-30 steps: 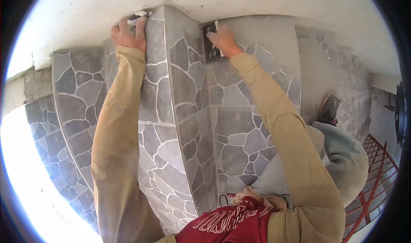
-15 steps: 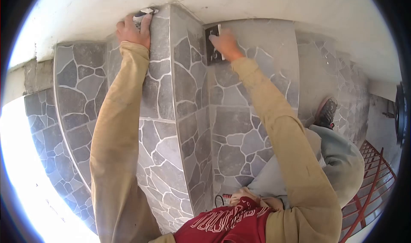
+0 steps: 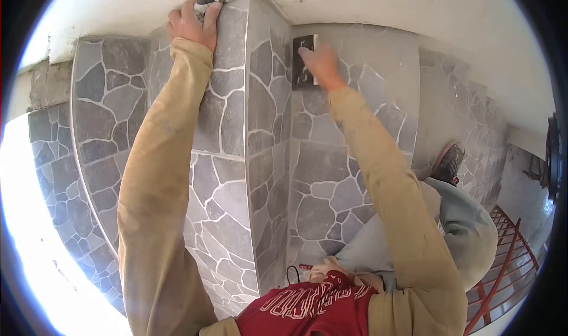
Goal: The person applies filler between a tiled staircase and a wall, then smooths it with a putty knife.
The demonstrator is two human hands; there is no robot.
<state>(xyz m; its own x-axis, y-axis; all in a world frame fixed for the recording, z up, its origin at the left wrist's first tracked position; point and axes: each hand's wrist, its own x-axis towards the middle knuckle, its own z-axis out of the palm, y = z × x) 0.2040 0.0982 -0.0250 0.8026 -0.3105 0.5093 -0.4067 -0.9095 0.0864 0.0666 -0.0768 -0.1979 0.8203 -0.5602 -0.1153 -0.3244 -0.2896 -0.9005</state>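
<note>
My right hand [image 3: 319, 63] is pressing a dark grout float [image 3: 304, 60] flat on the stone tile wall [image 3: 331, 188], fingers wrapped on it, float poking out just left of my knuckles. Left hand [image 3: 194, 23] is gripping a small tool [image 3: 210, 0] up at the ceiling edge, well apart.

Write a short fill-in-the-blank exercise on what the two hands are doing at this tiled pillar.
1. The left hand grips a small tool at the ____ edge of the tiles.
2. The right hand presses a dark ____ float against the wall.
3. The tiles show a ____ stone pattern.
4. Both sleeves are ____ in colour.

Missing words: top; rectangular; grey; tan
</note>
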